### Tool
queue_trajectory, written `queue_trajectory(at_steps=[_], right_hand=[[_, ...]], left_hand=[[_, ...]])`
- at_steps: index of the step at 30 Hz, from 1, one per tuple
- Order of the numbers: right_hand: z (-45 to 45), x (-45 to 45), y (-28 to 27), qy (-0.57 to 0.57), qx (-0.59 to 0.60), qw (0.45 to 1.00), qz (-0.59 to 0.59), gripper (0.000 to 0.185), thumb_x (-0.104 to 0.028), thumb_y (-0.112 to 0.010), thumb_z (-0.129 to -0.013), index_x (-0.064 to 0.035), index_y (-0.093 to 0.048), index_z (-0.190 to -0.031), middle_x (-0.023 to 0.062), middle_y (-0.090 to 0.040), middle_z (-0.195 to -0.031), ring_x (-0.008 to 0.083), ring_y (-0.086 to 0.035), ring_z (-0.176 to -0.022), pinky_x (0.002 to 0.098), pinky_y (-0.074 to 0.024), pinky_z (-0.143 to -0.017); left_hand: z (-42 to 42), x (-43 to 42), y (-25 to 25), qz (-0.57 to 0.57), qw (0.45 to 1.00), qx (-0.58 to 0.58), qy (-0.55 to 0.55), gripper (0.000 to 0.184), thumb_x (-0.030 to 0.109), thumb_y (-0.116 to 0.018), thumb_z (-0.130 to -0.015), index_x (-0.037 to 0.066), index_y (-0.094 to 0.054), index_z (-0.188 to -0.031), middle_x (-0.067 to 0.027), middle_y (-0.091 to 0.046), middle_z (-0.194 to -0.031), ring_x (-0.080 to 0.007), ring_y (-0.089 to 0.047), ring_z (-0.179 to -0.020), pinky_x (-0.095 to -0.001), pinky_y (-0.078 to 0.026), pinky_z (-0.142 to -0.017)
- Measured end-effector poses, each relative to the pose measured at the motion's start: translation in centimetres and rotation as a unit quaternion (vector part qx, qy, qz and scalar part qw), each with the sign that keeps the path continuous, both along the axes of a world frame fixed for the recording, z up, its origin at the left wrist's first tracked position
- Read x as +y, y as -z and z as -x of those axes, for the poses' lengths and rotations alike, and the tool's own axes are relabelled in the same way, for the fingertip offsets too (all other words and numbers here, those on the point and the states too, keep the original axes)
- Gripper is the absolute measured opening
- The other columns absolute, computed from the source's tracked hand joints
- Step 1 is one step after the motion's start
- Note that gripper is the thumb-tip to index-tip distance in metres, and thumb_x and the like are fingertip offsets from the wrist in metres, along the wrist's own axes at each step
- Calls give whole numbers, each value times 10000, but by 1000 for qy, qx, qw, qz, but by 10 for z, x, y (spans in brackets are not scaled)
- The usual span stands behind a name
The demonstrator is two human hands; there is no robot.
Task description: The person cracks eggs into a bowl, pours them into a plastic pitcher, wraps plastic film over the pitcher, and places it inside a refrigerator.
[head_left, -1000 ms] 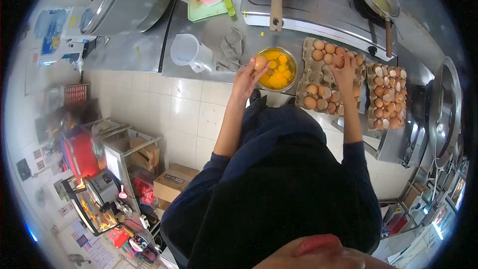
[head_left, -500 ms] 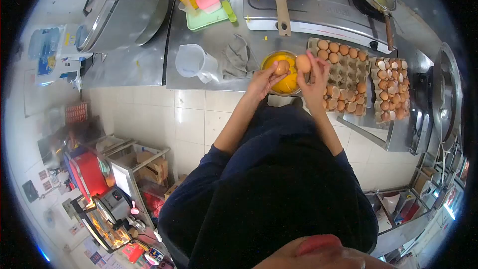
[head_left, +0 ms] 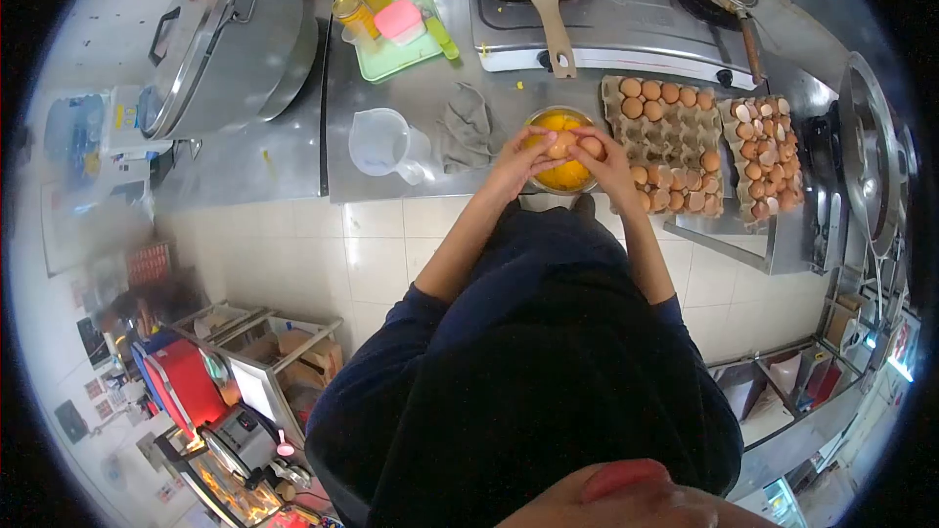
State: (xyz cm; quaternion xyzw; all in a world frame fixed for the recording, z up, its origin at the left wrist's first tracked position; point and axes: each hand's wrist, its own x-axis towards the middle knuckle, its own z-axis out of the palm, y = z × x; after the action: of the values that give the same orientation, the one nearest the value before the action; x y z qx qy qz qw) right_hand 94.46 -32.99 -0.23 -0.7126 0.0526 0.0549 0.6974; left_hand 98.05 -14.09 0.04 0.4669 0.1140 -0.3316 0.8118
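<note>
My left hand [head_left: 516, 162] is closed on a brown egg [head_left: 560, 145]. In my right hand [head_left: 613, 168] is a second brown egg [head_left: 592, 147], brought up against the first; whether either shell is cracked is too small to tell. Both hands are over a metal bowl [head_left: 561, 108] of bright yellow egg yolks, partly hidden by my fingers. Just right of the bowl, a cardboard egg tray [head_left: 660, 149] has whole eggs at its far end, vacant cups in the middle and shells at the near end. Another tray [head_left: 761, 161] beside it is heaped with broken shells.
A grey cloth [head_left: 466, 127] and a clear plastic jug [head_left: 386, 145] lie left of the bowl. Behind stands a gas stove [head_left: 626, 39] with a pan [head_left: 553, 29] whose handle points toward me. A large pot [head_left: 245, 49] and a green tray [head_left: 391, 59] are farther left.
My right hand has moved left and down, bringing its egg from apart to against the egg in my left hand. The view has also shifted slightly.
</note>
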Motion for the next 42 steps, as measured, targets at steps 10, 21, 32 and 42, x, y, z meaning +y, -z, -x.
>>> queue_trajectory(at_steps=[10, 21, 32, 42], right_hand=[[3, 21, 5, 93, -75, 978, 173, 344, -171, -771, -766, -8, -662, -1048, 124, -693, -944, 195, -672, -866, 300, -528, -792], [7, 14, -2, 108, -161, 945, 262, 331, -117, -731, -761, -6, -659, -1065, 182, -657, -980, 332, -649, -893, 386, -521, -820], [18, -22, 13, 116, -23, 989, -91, 330, -118, -713, -833, -11, -620, -1131, 65, -650, -897, 135, -614, -786, 275, -502, -688], [51, -127, -1, 206, 14, 977, 61, 427, -267, -782, -801, -9, -641, -1110, 77, -688, -958, 139, -634, -834, 281, -519, -682]], left_hand=[[2, -2, 9, -200, 940, -275, 34, 407, 87, -740, -820, -24, -600, -1186, -97, -655, -1111, -167, -621, -1060, -311, -503, -951], [8, -13, 14, -214, 910, -355, 27, 548, -48, -661, -773, 36, -561, -1305, -151, -608, -1239, -263, -606, -1153, -365, -482, -999], [5, -30, -19, -322, 797, -510, 21, 610, -67, -687, -704, 107, -591, -1281, -115, -615, -1277, -327, -569, -1175, -393, -427, -1038], [17, -158, -16, -291, 719, -627, 75, 712, -27, -694, -691, 140, -518, -1360, -117, -489, -1408, -327, -477, -1252, -448, -376, -1044]])
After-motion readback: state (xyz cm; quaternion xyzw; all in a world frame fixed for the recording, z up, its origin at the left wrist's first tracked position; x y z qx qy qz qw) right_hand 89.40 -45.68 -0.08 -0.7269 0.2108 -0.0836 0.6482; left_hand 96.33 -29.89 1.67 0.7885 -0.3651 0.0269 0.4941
